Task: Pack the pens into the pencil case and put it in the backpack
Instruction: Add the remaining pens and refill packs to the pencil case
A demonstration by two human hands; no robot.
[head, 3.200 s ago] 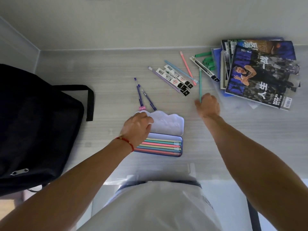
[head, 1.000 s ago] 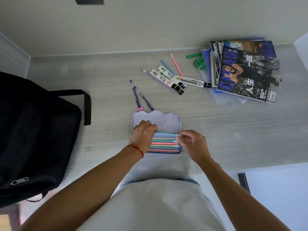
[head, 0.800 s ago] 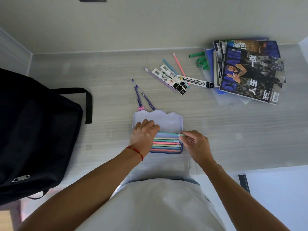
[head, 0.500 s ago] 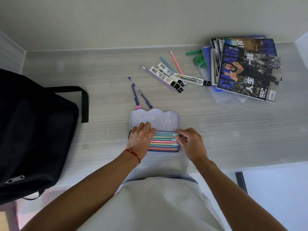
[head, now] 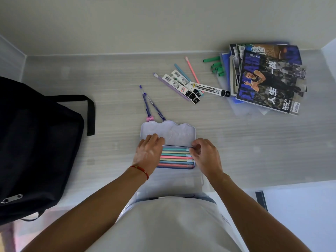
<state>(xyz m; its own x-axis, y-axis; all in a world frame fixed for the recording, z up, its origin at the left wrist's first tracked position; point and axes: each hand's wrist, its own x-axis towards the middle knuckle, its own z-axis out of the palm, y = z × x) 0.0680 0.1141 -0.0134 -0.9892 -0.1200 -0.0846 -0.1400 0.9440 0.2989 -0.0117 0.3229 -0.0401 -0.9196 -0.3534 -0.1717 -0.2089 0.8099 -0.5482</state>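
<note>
The open pencil case (head: 181,132) lies at the table's near edge, its pale lid folded back. Several pastel pens (head: 174,157) lie side by side in its tray. My left hand (head: 148,153) rests on the tray's left end, fingers laid over the pens. My right hand (head: 205,157) pinches the right tip of the teal pen (head: 175,148) lying in the top row. Loose on the table are two purple pens (head: 151,106), a lilac pen (head: 171,86), a blue pen (head: 179,69) and a pink pen (head: 192,70). The black backpack (head: 36,142) lies at the left.
Boxed pen refills (head: 181,88) and another box (head: 207,88) lie among the loose pens. Green markers (head: 215,65) sit beside a stack of magazines (head: 267,77) at the far right. Walls close the table at the back and left.
My right hand took a teal pen from the far table, carried it to the case and laid it in the top row. My left hand stayed on the case.
</note>
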